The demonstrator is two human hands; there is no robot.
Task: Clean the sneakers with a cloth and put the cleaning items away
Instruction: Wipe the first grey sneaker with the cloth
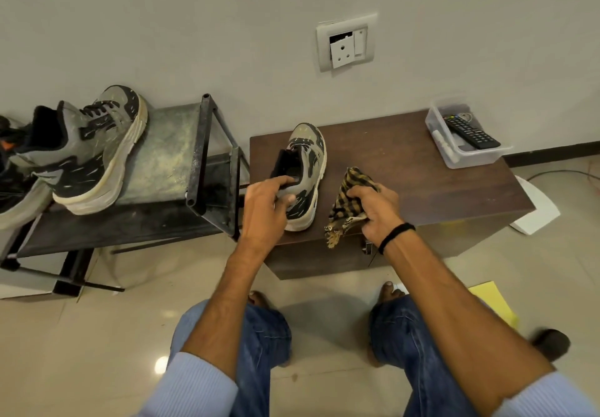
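1. The left hand [268,204] grips the sneaker [306,163] at its heel collar, fingers hooked into the opening, seemingly to steady it on the tabletop [415,173].
2. The right hand [378,212] holds the checked cloth [347,199] bunched in curled fingers just beside the shoe, apparently ready to wipe its side.
3. The second sneaker [97,147] sits well apart on the shoe rack [168,153], probably next in line.
4. A clear box [454,153] holding a remote stands at the tabletop's far corner.
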